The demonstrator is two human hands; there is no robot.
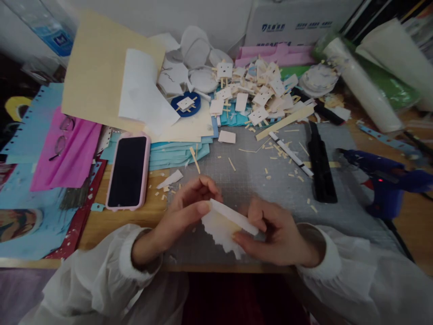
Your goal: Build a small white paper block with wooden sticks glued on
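Near the table's front edge, my left hand (191,205) and my right hand (270,230) hold a white piece with a ragged lower edge (219,230) between them. Its upper side is a straight, thick strip; whether it is paper or foam I cannot tell. My left thumb presses on the strip's left end. The right fingers and thumb pinch the other end, slightly smeared by motion. Under both hands lies a grey cutting mat (216,162) with scraps on it. A small pale card (227,136) rests beyond the hands.
Small white figures with stick limbs (260,90) are heaped at the back. A phone (129,172) lies left. To the right are a white marker (291,153), a black utility knife (321,164) and a blue glue gun (385,174), its red light lit.
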